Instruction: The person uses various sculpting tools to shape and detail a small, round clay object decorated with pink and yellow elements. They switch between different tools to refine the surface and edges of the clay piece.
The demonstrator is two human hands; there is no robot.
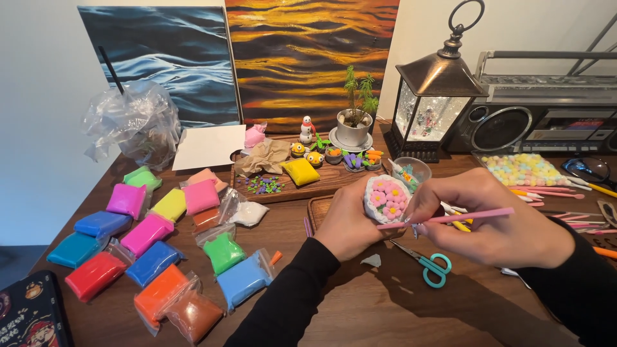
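The little clay piece (385, 198) is a round white cup shape, its rim scalloped, its face packed with pink flowers with yellow centres and bits of green; it sits above the wooden table (360, 308), just in front of a wooden tray (318, 207). The left hand (350, 225) cups it from behind, fingers curled about its back; the right hand (491, 222) pinches a slim pink modelling tool (450, 218), held nearly level, its tip touching the lower edge of the piece; teal-handled scissors (432, 265) lie below.
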